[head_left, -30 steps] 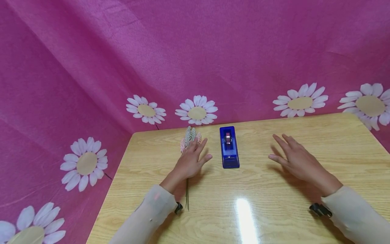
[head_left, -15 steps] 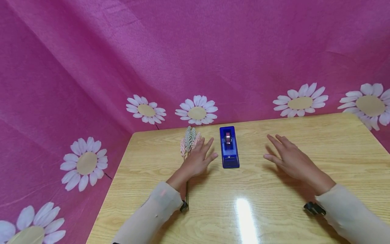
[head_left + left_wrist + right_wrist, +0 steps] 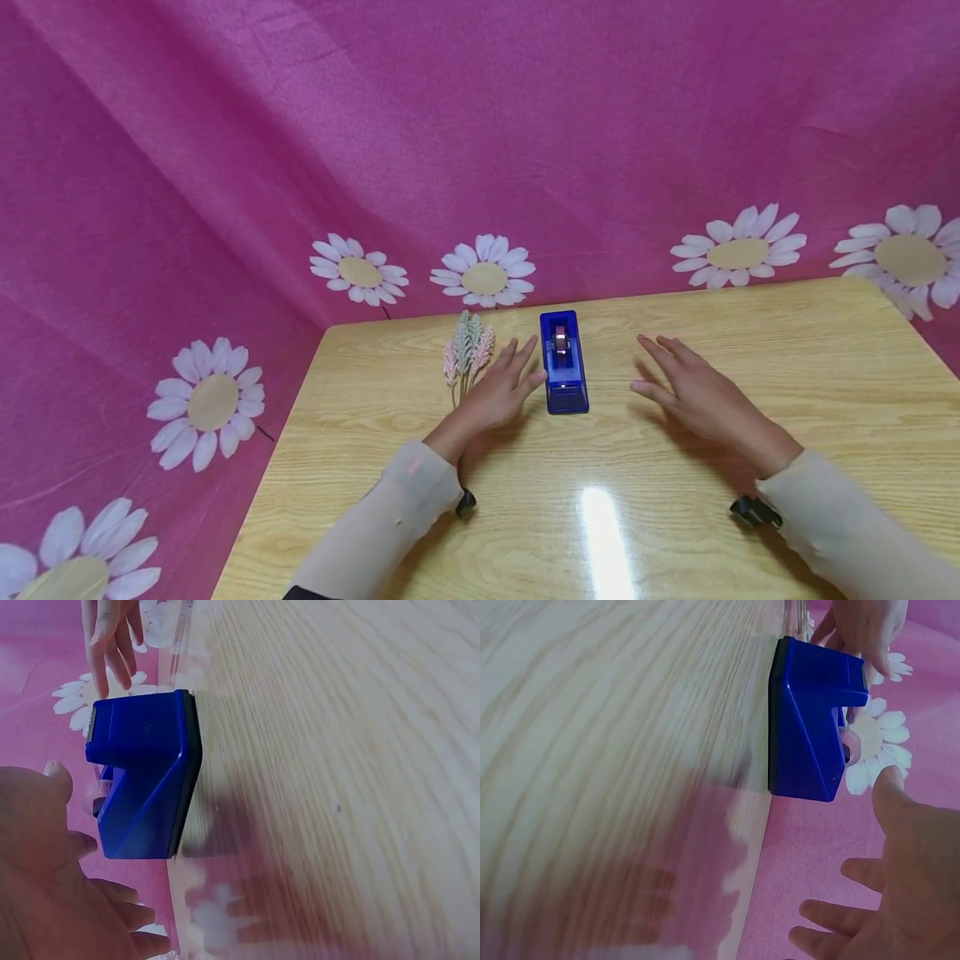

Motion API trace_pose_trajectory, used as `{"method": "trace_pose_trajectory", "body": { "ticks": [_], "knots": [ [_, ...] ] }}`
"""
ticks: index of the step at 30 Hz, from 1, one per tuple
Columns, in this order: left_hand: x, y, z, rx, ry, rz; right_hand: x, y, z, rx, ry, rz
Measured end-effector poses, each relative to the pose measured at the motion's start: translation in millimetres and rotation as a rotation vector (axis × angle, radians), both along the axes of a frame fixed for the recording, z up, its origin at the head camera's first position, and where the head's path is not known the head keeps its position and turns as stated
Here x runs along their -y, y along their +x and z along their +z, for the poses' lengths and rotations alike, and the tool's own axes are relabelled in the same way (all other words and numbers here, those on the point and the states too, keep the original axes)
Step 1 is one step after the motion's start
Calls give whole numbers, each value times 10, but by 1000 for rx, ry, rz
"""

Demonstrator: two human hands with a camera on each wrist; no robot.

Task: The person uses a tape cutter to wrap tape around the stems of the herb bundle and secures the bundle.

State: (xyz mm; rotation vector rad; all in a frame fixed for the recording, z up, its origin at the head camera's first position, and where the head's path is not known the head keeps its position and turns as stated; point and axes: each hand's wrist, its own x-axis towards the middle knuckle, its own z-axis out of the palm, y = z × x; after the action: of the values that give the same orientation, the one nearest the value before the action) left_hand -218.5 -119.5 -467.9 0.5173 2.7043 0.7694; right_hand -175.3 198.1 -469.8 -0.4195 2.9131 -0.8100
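A blue tape dispenser (image 3: 566, 371) with a roll of tape in it stands on the wooden table, between my two hands. My left hand (image 3: 498, 393) is just left of it, fingers spread and thumb tip right at its edge in the head view. Farther off on the other side, my right hand (image 3: 693, 392) hovers over the table with straight fingers, holding nothing. In the left wrist view the dispenser (image 3: 150, 772) shows its side and toothed cutter, beside my left palm (image 3: 37, 877). The right wrist view has the dispenser (image 3: 810, 720) beyond my right hand (image 3: 907, 877).
Several artificial flower sprigs (image 3: 468, 346), pink and grey-green, lie left of the dispenser, their stems partly hidden under my left arm. A pink cloth with white daisies (image 3: 600, 150) hangs behind and left of the wooden table (image 3: 675, 542).
Both hands have drawn closer to the tape dispenser: the left has moved right, away from the flower heads, and the right has moved left. Dispenser and flowers have stayed in place.
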Motion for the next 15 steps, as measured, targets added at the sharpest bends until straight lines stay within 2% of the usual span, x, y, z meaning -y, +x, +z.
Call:
{"method": "trace_pose_trajectory", "body": {
  "ticks": [4, 15],
  "knots": [
    [-40, -3, 14, 20, 28, 8, 63, 2, 4, 15, -5, 0],
    [-118, -69, -35, 30, 91, -4, 209, -6, 9, 26, -59, 9]
  ]
}}
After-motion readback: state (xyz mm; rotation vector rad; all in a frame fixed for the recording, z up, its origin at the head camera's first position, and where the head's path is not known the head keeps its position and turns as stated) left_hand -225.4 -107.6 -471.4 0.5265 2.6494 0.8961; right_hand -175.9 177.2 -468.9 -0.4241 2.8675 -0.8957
